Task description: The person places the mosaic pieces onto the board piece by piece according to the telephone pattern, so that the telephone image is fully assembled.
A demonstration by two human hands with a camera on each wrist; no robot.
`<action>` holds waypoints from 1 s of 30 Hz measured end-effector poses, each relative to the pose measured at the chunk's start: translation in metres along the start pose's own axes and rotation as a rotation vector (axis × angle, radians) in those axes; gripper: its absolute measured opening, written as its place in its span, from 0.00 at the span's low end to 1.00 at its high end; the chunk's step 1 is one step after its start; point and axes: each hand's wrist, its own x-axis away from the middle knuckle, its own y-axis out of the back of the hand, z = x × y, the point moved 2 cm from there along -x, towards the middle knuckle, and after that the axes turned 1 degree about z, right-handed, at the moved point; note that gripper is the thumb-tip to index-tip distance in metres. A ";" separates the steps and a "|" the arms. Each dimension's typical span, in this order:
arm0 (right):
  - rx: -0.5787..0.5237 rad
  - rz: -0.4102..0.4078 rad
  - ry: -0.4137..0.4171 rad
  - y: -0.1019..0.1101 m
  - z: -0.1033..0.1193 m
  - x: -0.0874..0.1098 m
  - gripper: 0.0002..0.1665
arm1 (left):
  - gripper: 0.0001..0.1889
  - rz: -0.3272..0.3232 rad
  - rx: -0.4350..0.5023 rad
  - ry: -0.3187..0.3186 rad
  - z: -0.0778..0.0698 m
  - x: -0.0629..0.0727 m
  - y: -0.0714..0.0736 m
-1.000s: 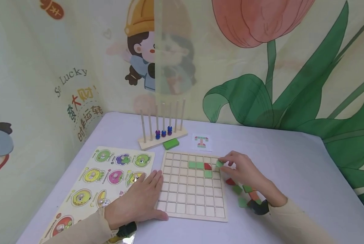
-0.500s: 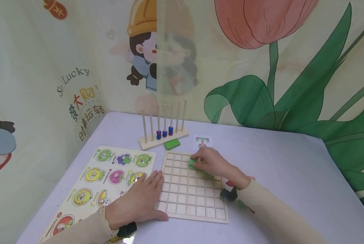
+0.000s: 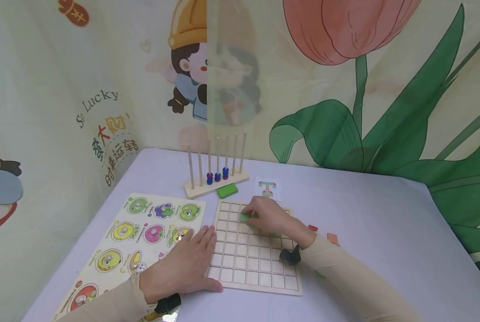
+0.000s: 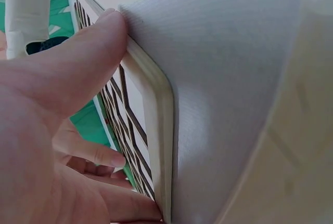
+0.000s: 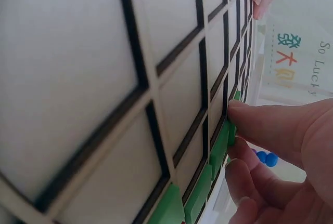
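Note:
A wooden grid board (image 3: pixel 244 264) lies flat on the table. Over its upper rows, my right hand (image 3: pixel 269 214) pinches a green square tile (image 3: pixel 244 217) between thumb and fingers, at a cell left of other green tiles (image 5: pixel 197 195). Another green tile (image 3: pixel 276 234) shows just below that hand; the hand hides part of the top rows. My left hand (image 3: pixel 185 264) rests along the board's left edge with fingers extended, its thumb touching the lower left corner, as the left wrist view confirms.
A small pattern card (image 3: pixel 268 188) lies behind the board. A peg abacus with beads (image 3: pixel 215 183) and a green block (image 3: pixel 227 191) stand at the back. On the left lies a fruit puzzle board (image 3: pixel 123 243). Loose red (image 3: pixel 313 228) and orange tiles (image 3: pixel 332 238) sit right of the grid.
My right hand has carried the green tile from the board's right edge leftward across the upper rows to a cell left of the other green tiles. My left hand has stayed put.

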 end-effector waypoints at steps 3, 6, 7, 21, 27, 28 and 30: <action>0.010 -0.004 -0.002 0.000 0.001 0.000 0.16 | 0.62 0.000 -0.006 -0.001 0.000 0.000 0.000; 0.016 -0.006 -0.008 -0.001 0.002 -0.001 0.16 | 0.62 -0.004 -0.013 -0.005 0.000 0.000 -0.001; 0.015 -0.007 -0.014 -0.001 0.002 0.000 0.16 | 0.62 -0.005 -0.014 -0.007 0.000 0.000 -0.001; -0.036 -0.072 -0.088 0.009 -0.006 0.020 0.20 | 0.62 -0.004 -0.033 -0.008 0.000 -0.001 0.000; -0.070 -0.103 -0.221 0.023 -0.026 0.053 0.21 | 0.62 -0.006 -0.025 -0.010 0.000 -0.001 0.000; -0.072 -0.108 -0.248 0.025 -0.031 0.059 0.21 | 0.62 -0.003 -0.023 -0.008 0.000 -0.001 0.000; -0.064 -0.116 -0.297 0.030 -0.039 0.070 0.20 | 0.62 0.004 -0.025 -0.004 0.000 -0.001 0.000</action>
